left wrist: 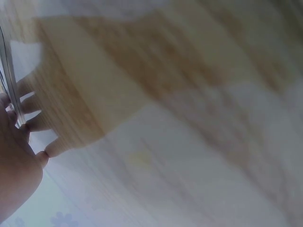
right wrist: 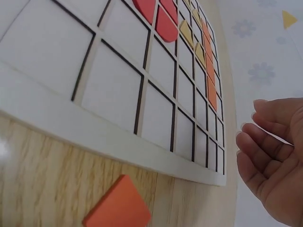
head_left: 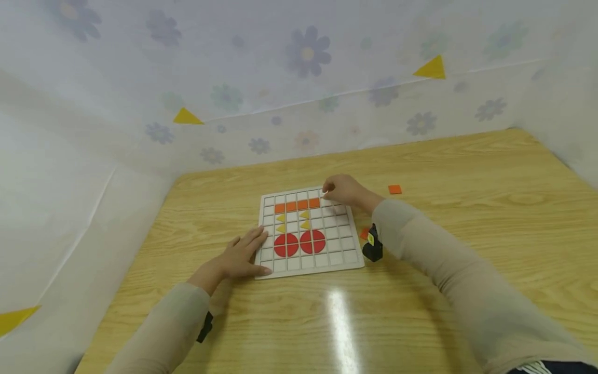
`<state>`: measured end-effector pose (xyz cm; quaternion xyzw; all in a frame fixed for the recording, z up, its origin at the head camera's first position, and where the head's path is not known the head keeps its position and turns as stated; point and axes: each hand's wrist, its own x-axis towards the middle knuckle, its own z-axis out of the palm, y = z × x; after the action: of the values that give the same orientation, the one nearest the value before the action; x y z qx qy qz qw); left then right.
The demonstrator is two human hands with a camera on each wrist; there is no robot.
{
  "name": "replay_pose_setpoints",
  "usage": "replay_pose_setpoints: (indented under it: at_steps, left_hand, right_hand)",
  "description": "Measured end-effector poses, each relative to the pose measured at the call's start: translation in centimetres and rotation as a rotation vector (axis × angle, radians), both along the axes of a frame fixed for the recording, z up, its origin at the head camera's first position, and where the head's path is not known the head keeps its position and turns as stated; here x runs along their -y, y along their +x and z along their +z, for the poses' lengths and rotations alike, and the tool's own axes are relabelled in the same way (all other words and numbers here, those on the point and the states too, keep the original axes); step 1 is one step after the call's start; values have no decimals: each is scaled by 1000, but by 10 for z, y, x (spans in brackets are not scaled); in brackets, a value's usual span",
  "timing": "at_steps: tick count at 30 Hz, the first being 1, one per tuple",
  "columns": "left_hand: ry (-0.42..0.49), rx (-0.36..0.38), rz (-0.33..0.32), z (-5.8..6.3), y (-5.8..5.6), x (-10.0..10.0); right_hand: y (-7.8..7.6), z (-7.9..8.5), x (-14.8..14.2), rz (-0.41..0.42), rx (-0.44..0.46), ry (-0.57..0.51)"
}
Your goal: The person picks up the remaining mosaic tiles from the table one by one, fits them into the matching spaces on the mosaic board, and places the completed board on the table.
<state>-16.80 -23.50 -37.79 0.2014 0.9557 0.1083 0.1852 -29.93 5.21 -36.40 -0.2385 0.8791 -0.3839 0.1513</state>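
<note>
A white grid board (head_left: pixel 338 244) lies on the wooden table. In its cells sit a row of orange squares (head_left: pixel 297 205), several yellow triangles (head_left: pixel 305 225) below them, and red quarter pieces (head_left: pixel 312 242) that make up two circles. My left hand (head_left: pixel 240 257) is spread at the board's left edge, fingertips on the border. Over the far right corner is my right hand (head_left: pixel 343 190). The right wrist view shows this right hand (right wrist: pixel 274 151) with fingers loosely bent, thumb apart from them, and nothing between them.
One loose orange square (head_left: pixel 394 189) lies right of the board on the table (head_left: pixel 490 208). Another orange square (right wrist: pixel 120 205) is beside the board's right edge, partly covered by the right wrist's camera in the head view. Flower-patterned white sheeting (head_left: pixel 261 124) with yellow triangles encloses the table.
</note>
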Motion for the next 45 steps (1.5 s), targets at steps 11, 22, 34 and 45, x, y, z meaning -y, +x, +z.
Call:
replay_pose_setpoints:
  at_steps: [11,22,34,45]
  left_hand:
    - [6,0,-2,-6,-3,2]
    - [-8,1,9,-7,-5,3]
    - [-5,14,20,-8,-5,1]
    - [9,6,27,-7,-5,0]
  right_hand:
    - [5,4,-40,-46,-40,-14]
    - [6,5,-78,-93,-30,22]
    - [3,4,-110,-148,-3,38]
    - [-6,-5,-127,-191,10,82]
